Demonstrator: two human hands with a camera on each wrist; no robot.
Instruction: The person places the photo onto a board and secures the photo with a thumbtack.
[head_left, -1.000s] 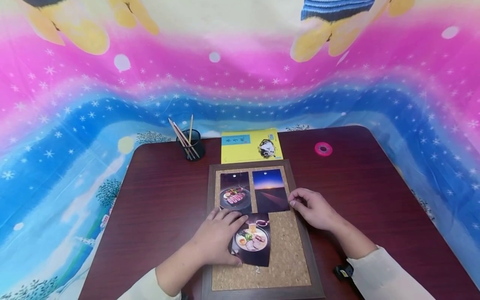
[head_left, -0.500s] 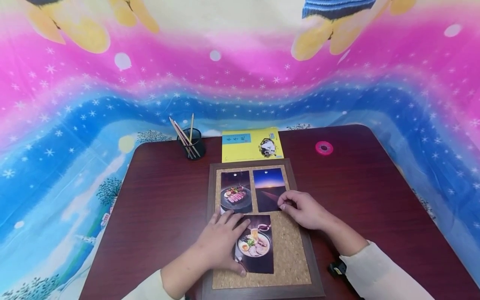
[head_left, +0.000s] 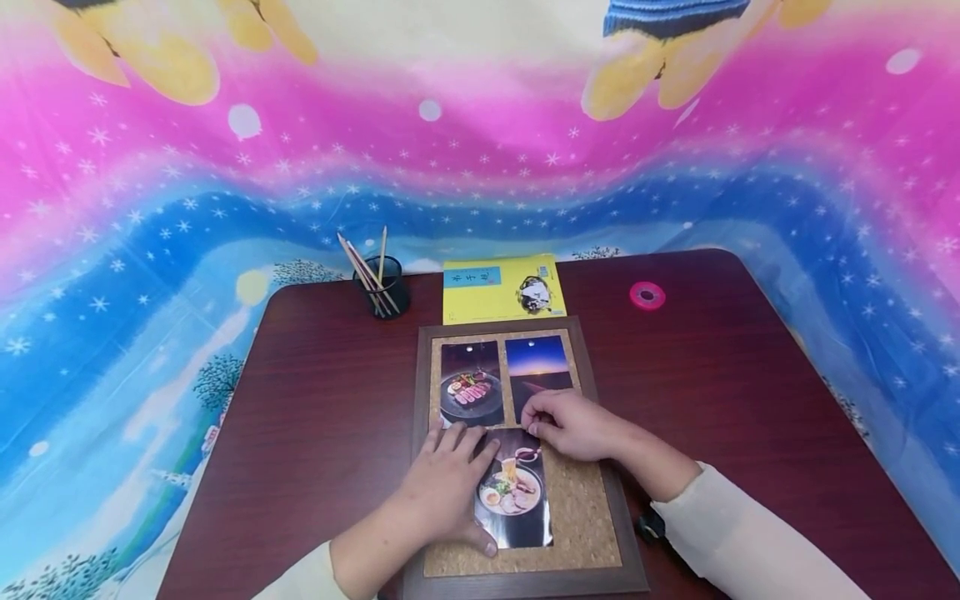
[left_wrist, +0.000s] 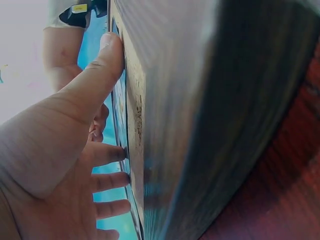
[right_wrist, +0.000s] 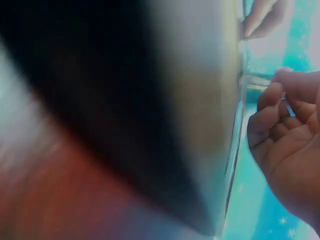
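A photo of a ramen bowl point(head_left: 517, 492) lies on the lower half of a framed corkboard point(head_left: 588, 521). My left hand point(head_left: 446, 483) rests along its left side, fingers spread, with the thumb at its lower left. At the photo's top edge, my right hand point(head_left: 576, 425) pinches a small clear pushpin point(right_wrist: 257, 81) between thumb and forefinger, point toward the board. Higher on the board, a photo of a meat dish point(head_left: 470, 385) and a sunset photo point(head_left: 536, 362) hang side by side, each with a pale pin at its top. The right hand covers the sunset photo's lower part.
Behind the board lies a yellow booklet point(head_left: 498, 304). A black mesh cup point(head_left: 384, 292) with several pencils stands to its left. A round pink case point(head_left: 647, 296) sits at the back right of the dark red table point(head_left: 322, 392). A printed cloth hangs behind.
My right hand has moved left, from the board's right edge to the ramen photo's top edge. The ramen photo has shifted slightly right and toward me, with the left hand following a little.
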